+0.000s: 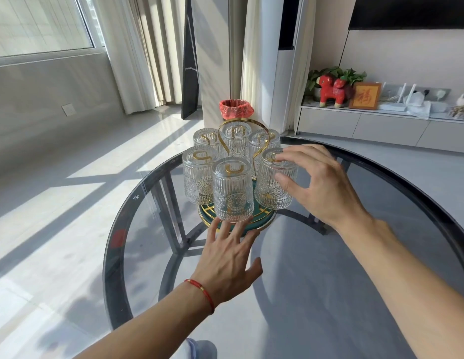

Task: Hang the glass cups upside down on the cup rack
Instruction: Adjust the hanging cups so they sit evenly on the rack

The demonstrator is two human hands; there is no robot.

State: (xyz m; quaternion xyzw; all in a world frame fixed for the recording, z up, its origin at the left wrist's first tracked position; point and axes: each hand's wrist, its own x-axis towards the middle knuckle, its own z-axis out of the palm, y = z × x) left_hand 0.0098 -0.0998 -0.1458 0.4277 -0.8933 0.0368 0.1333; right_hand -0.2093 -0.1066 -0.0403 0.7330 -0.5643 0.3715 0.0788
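Note:
The cup rack (263, 219) has a round green base with gold trim and a tall gold wire handle. It stands on the far part of a round glass table. Several ribbed glass cups hang upside down on its gold hooks, including the front cup (232, 190). My right hand (321, 185) grips the right-front glass cup (268, 194), which sits upside down on its hook. The fingertips rest on its upturned bottom and the thumb presses its side. My left hand (228, 265) is open with fingers spread, and its fingertips touch the rack's base just below the front cup.
The dark rim of the glass table (109, 255) curves around both arms, and its metal legs show through the top. Beyond the rack a bin with a red bag (234, 108) stands on the floor. A low cabinet with ornaments (334, 92) lines the right wall.

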